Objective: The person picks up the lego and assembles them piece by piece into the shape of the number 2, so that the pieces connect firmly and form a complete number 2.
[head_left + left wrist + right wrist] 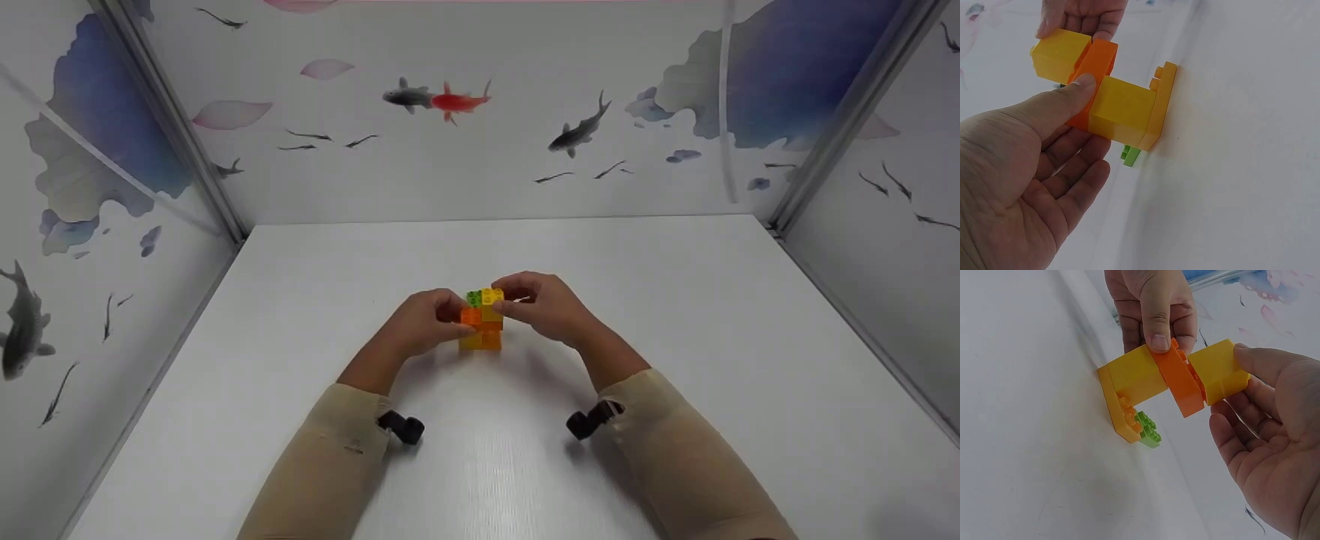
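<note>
A small stack of toy building blocks stands on the table. At its bottom lies a flat light-orange plate (pixel 1112 408), bearing a yellow block (pixel 1135 374) at one end. An orange brick (pixel 1184 385) crosses on top of that block. My left hand (pixel 426 324) pinches the orange brick, thumb on its side. Between the thumb and fingers of my right hand (pixel 551 306) is the upper yellow block (pixel 1214 374). It sits slightly tilted over the orange brick, with studs showing in a narrow gap between them. A green studded piece (pixel 1148 430) shows low behind the plate, partly hidden.
The white table (pixel 225 450) spreads around the stack. Printed panels with fish and petals enclose its back (pixel 480 172) and both sides, with metal posts at the rear corners. Black wrist cameras (pixel 405 427) jut inward from both sleeves.
</note>
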{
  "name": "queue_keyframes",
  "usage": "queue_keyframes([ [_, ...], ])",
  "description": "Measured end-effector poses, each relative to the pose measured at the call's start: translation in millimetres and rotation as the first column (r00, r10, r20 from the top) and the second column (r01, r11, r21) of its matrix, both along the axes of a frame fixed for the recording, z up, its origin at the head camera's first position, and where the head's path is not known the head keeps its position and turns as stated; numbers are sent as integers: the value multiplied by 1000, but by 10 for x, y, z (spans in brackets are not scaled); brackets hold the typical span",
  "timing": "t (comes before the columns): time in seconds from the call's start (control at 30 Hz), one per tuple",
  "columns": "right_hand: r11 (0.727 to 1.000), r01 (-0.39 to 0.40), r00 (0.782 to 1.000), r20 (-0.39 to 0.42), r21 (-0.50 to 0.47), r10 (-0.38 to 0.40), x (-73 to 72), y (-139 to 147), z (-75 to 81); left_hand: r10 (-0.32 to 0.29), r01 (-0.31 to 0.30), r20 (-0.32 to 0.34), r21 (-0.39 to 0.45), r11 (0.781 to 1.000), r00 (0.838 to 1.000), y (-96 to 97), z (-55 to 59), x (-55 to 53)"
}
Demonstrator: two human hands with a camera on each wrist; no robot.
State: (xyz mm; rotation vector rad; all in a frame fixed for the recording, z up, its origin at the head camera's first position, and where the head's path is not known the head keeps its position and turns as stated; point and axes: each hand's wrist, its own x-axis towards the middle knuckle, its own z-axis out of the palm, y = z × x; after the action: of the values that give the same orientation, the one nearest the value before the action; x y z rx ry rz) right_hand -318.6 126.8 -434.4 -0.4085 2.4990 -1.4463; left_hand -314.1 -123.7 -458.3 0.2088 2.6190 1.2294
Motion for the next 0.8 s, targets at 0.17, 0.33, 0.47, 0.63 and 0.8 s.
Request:
queue_keyframes([
  [0.17,1000,-7,1000,-10,16,7,-3,-1,-13,5,-5,4,3,1000,1000,5,0,0],
  [0.33,999,-28,999,-38,34,30,-6,-7,-23,9,-9,8,0,1000,1000,10,0,-4],
  [0.47,998,-30,998,-48,54,32,-1,-14,-11,13,-13,12,2,1000,1000,8,3,-8],
  [0.63,999,-20,1000,-16,41,21,-1,-8,-7,13,-13,14,6,1000,1000,5,2,-4],
  [0.8,1000,-25,1000,1,-10,25,-39,19,-44,4,-4,1,14,1000,1000,-3,-4,-4],
])
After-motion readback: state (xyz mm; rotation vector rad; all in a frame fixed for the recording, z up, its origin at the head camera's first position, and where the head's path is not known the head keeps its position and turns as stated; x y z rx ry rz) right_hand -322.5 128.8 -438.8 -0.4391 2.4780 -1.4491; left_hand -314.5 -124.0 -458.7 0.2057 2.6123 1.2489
